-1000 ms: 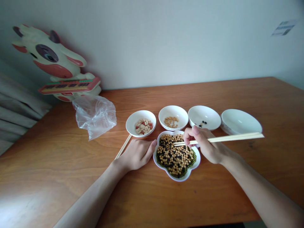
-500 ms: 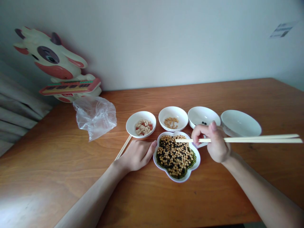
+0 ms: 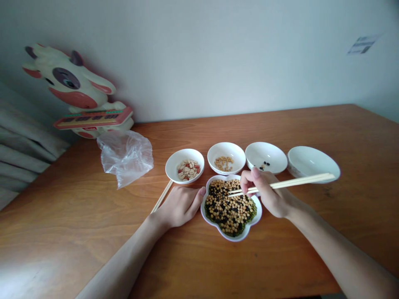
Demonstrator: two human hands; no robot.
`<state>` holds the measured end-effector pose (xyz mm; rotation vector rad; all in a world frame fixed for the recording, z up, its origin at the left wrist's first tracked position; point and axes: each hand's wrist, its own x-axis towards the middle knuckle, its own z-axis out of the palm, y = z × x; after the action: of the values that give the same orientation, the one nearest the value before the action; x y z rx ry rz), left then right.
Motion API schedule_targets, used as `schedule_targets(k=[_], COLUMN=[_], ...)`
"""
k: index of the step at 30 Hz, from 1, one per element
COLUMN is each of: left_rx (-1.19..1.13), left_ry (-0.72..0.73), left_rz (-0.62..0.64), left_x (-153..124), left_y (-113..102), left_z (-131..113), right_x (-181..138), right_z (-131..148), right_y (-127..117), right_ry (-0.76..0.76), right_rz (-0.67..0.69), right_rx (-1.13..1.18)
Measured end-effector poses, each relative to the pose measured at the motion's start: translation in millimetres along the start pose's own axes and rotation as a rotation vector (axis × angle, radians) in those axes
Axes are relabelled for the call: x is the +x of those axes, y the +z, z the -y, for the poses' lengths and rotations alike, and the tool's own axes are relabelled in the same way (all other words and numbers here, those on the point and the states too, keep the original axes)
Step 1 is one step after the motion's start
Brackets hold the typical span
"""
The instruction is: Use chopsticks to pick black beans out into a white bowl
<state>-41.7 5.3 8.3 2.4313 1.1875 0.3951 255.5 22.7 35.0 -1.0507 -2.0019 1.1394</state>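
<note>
A white flower-shaped dish [image 3: 215,222] holds mixed yellow, black and green beans. My right hand [image 3: 269,193] is closed on a pair of wooden chopsticks [image 3: 296,181], their tips down in the beans at the dish's upper right. My left hand [image 3: 180,204] rests flat on the table, fingers together, thumb against the dish's left rim. Behind the dish stand small white bowls: one with peanuts [image 3: 185,165], one with yellow beans [image 3: 226,158], one with a few black beans [image 3: 266,158], and one that looks empty [image 3: 312,163].
A second pair of chopsticks [image 3: 161,196] lies just left of my left hand. A crumpled clear plastic bag [image 3: 125,155] sits at the back left, before a cow-shaped toy [image 3: 75,93] against the wall. The wooden table [image 3: 343,124] runs to the wall.
My right hand lifted the chopsticks toward the black-bean bowl, then came back down; the tips are in the flower dish again. My left hand has stayed put.
</note>
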Motion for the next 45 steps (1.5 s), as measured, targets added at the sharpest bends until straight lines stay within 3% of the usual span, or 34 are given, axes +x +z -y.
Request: schedule_targets(k=[14,16,21,23,25,28,37,41,45], left_rx=[0.015,0.009,0.01,0.001,0.0,0.001,0.021,0.017,0.013], left_ry=[0.005,0.009,-0.004,-0.005,-0.008,-0.013,-0.005,0.005,0.013], left_rz=[0.001,0.004,0.011,0.015,0.019,0.025,0.013,0.005,-0.005], left_x=[-1,0,0,-1,-1,-2,0,0,0], left_y=[3,2,2,3,3,2,3,2,2], left_z=[2,2,3,3,2,1,1,0,-1], right_x=[-2,-3,-4,-2,2,8,-2,0,1], right_z=[-4,-3,-2,-5,-10,-16,-4,-5,-8], right_y=[5,0,-24,-30,-30,-22,-10,-5,-3], right_ry=[-0.148,-0.233,-0.556,-0.538,-0.397,-0.179,-0.087,-0.061,-0.057], right_rz=[-0.168,-0.259,-0.633,-0.762,-0.809,-0.7,-0.145,-0.056,-0.052], right_rx=[0.098,0.154,0.262,0.27,0.245,0.185,0.13,0.059,0.016])
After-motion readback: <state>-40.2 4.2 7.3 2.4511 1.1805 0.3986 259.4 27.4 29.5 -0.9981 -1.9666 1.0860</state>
